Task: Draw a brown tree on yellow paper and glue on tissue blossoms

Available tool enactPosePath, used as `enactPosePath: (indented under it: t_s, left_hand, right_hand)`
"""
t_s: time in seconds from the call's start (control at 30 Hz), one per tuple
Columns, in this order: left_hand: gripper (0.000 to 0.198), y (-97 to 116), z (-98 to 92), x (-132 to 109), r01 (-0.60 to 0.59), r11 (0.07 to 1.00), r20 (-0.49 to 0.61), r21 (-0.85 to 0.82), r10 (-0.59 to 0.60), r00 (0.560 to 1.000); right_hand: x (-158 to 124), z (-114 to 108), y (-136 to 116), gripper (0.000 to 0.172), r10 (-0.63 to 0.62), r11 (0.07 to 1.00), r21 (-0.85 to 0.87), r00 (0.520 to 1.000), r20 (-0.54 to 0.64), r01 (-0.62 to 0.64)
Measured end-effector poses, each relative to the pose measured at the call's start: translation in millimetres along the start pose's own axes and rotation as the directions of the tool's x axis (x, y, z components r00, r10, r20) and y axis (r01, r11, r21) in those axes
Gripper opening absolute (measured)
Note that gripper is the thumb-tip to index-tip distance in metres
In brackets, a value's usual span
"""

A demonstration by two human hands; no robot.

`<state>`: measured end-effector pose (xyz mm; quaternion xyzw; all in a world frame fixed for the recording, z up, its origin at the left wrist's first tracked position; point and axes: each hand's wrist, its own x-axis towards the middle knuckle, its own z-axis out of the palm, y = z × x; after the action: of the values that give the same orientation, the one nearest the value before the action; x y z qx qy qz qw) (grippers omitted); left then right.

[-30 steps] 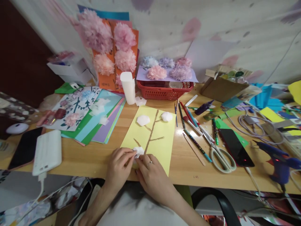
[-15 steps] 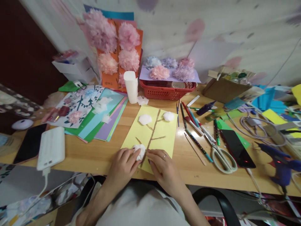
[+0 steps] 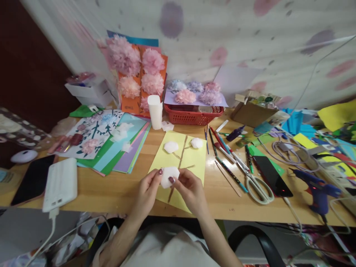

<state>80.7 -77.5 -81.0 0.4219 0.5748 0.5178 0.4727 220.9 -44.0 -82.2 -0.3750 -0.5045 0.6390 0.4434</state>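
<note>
Both my hands pinch one white paper piece (image 3: 169, 177) above the lower part of a yellow sheet (image 3: 194, 189). My left hand (image 3: 148, 189) grips its left edge between thumb and fingers. The thumb of my right hand (image 3: 190, 187) lies on the front of the piece, with the fingers behind its right edge. On the sheet a brown branch (image 3: 182, 152) is drawn or stuck. White paper puffs sit beside its upper twigs, one at the left (image 3: 171, 147) and one at the right (image 3: 197, 143). The piece and my hands cover the lower left twig.
Pens and scissors (image 3: 260, 189) lie right of the sheet, then a phone (image 3: 272, 176) and a glue gun (image 3: 317, 187). Coloured papers (image 3: 130, 155) are at the left. A white roll (image 3: 155, 112) and a red basket (image 3: 191, 116) stand behind.
The white piece has come up off the sheet between both hands and now looks flatter. My right hand has taken hold of its right side. The camera view has shifted.
</note>
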Motion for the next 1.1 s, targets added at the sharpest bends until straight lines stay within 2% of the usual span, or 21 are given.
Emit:
enactPosePath:
  t_s: [0.13, 0.23, 0.4, 0.63, 0.7, 0.8, 0.9, 1.0, 1.1]
  left_hand:
    - [0.038, 9.7, 5.0, 5.6, 0.123, 0.973, 0.141, -0.194, -0.097, 0.985]
    - [0.038, 14.9, 9.9, 8.3, 0.135, 0.967, 0.133, -0.217, -0.108, 0.985]
    - [0.034, 24.6, 20.0, 7.6, 0.010, 0.991, 0.029, -0.132, -0.006, 1.000]
    - [0.022, 32.5, 23.3, 4.2, -0.127, 0.991, 0.048, 0.046, 0.124, 0.991]
    - [0.023, 35.2, 22.0, 4.4, -0.102, 0.995, 0.118, 0.010, 0.100, 0.988]
    - [0.023, 39.2, 19.0, 6.5, 0.005, 0.995, 0.209, -0.101, 0.016, 0.978]
    - [0.024, 41.4, 15.6, 9.8, 0.065, 0.983, 0.237, -0.169, -0.023, 0.971]
    - [0.028, 43.9, 13.8, 12.3, 0.067, 0.979, 0.247, -0.191, -0.018, 0.969]
    - [0.028, 46.5, 14.6, 13.5, 0.040, 0.984, 0.225, -0.176, 0.001, 0.974]
  right_hand:
    - [1.5, -2.1, -8.7, 0.028, 0.037, 0.994, 0.102, 0.997, -0.067, -0.030]
    - [-1.4, -3.3, -11.8, 0.028, 0.003, 0.993, 0.116, 0.993, -0.116, 0.011]
    - [-5.9, -0.9, -14.8, 0.026, -0.076, 0.986, 0.137, 0.985, -0.155, 0.098]
    - [-6.0, -6.5, -24.4, 0.024, -0.121, 0.991, 0.040, 0.990, -0.071, 0.124]
    - [-5.4, -8.3, -25.2, 0.028, -0.145, 0.985, 0.078, 0.985, -0.089, 0.152]
    - [-4.6, -10.4, -22.7, 0.035, -0.171, 0.964, 0.187, 0.978, -0.123, 0.192]
    - [-4.8, -13.1, -17.9, 0.033, -0.113, 0.961, 0.246, 0.990, -0.078, 0.129]
    - [-5.4, -16.3, -13.6, 0.033, -0.047, 0.973, 0.224, 0.997, -0.058, 0.059]
    - [-4.4, -16.8, -12.2, 0.032, -0.066, 0.979, 0.187, 0.994, -0.085, 0.081]
